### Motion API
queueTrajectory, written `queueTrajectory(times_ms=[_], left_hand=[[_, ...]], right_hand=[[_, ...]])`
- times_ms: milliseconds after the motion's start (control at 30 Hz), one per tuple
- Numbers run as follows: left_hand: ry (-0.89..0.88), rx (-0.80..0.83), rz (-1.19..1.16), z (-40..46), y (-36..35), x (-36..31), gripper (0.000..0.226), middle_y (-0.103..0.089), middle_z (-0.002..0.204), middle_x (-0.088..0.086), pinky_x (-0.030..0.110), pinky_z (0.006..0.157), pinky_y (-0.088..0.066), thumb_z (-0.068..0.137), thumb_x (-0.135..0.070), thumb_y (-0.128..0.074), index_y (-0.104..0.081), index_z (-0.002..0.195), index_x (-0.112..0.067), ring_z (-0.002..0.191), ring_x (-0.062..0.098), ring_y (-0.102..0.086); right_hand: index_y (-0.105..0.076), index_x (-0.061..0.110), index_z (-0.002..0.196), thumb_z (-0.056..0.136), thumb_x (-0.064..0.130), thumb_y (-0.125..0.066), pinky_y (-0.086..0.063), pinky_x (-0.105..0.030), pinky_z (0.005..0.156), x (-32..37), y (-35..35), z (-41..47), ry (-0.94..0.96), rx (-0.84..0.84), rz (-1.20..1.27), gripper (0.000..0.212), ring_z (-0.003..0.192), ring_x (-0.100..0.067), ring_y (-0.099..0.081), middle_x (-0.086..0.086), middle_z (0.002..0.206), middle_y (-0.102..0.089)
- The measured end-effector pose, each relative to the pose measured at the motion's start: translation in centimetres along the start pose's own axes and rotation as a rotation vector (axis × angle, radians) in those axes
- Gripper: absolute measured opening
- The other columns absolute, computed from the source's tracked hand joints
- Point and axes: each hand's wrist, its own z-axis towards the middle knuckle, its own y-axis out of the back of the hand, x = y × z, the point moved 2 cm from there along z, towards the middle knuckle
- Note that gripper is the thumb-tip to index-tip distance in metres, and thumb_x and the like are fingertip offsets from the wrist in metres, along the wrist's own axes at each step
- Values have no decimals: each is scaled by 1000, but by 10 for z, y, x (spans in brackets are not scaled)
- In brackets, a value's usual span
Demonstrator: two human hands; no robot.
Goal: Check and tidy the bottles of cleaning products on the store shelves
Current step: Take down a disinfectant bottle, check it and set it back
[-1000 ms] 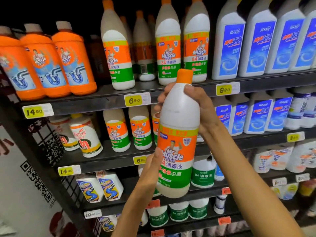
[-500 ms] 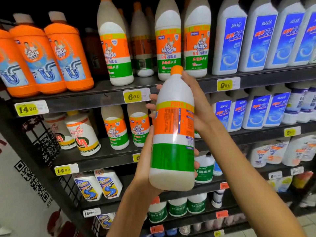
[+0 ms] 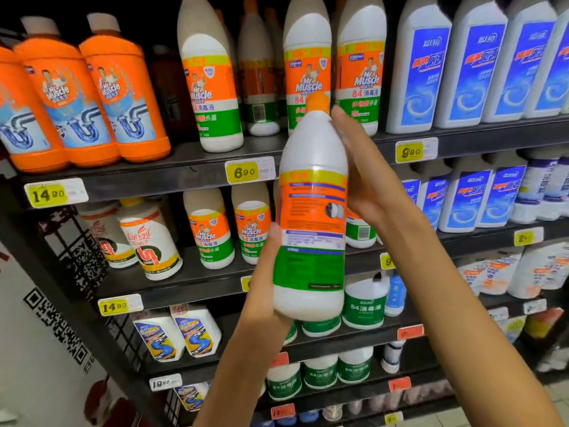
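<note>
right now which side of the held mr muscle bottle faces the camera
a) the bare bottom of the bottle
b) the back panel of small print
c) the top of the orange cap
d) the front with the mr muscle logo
b: the Mr Muscle disinfectant bottle shows its orange and green back label of small print, no logo, gripped low by the left hand and up near the neck by the right hand.

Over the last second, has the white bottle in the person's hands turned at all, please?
Yes. The white bottle has been rotated about its upright axis: the front logo faced the camera before, and now its back label does, unlike the bottles on the top shelf.
</note>
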Motion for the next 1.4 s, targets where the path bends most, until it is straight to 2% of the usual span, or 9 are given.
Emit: queueTrajectory(times_ms=[100, 233, 367, 500, 633, 933, 1067, 1267, 1400], left_hand=[[153, 205, -130, -7, -12, -3, 80, -66, 100, 22, 40, 67, -56, 76, -68, -56, -58, 123, -3, 79, 34, -67], [203, 191, -112, -6, -9, 3, 83, -66, 106, 22, 46, 79, -56, 81, -69, -46, -49, 133, -4, 88, 36, -67], [17, 12, 115, -5, 9, -8, 63, -64, 124, 8, 37, 87, -55, 82, -62, -43, -62, 124, -20, 114, 24, -62], [-70, -120, 301, -4, 12, -11, 55, -70, 114, -1, 42, 90, -53, 64, -67, -65, -69, 108, -34, 107, 20, -66], [-54, -97, 89, -4, 7, -6, 65, -70, 114, 10, 41, 82, -58, 63, -57, -65, -65, 118, -22, 99, 26, -69], [211, 214, -188, -17, -5, -1, 74, -66, 102, 19, 40, 73, -57, 81, -63, -52, -57, 121, -1, 83, 31, -67], [159, 56, -29, -13, 8, -4, 73, -61, 126, 18, 49, 99, -46, 79, -62, -50, -56, 131, -12, 116, 34, -59], [175, -89, 12, -15, -3, -20, 86, -56, 131, 23, 56, 102, -40, 63, -56, -64, -49, 135, -12, 115, 38, -55], [212, -23, -80, -31, -10, -16, 87, -58, 128, 21, 51, 96, -45, 59, -55, -63, -51, 134, -12, 113, 38, -55]], right_hand=[[-68, 8, 108, 79, 48, -57, -52, -40, 88, -10, -4, -2, -140, 165, 280, 50, 103, -27, -63, -13, 107, -68], [-53, 7, 122, 76, 52, -53, -58, -40, 78, -11, -20, 1, -169, 292, 413, 64, 87, -27, -68, -14, 104, -64], [-55, 8, 115, 88, 41, -56, -56, -37, 77, -4, -17, 6, -48, 151, 274, 42, 83, -24, -67, -13, 93, -67], [-66, 19, 99, 89, 39, -61, -56, -33, 70, -8, -12, 8, 40, -12, 22, 23, 84, -19, -72, -5, 89, -74], [-66, 26, 97, 88, 46, -61, -58, -32, 68, -12, -12, 11, -2, -16, -103, 23, 85, -17, -72, -2, 91, -75], [-56, 7, 119, 80, 50, -53, -49, -42, 93, -28, -18, 12, -177, 205, 350, 58, 99, -28, -62, -16, 108, -64], [-53, 5, 111, 86, 43, -54, -54, -39, 80, -21, -18, 15, -117, 152, 321, 46, 84, -26, -64, -12, 87, -66], [-61, 16, 99, 93, 39, -56, -57, -37, 62, -18, -11, 15, -110, 20, 102, 24, 69, -23, -71, -9, 75, -72], [-56, 11, 103, 89, 44, -57, -56, -43, 81, -28, -4, 15, -228, 9, 47, 36, 88, -31, -64, -16, 91, -66]])
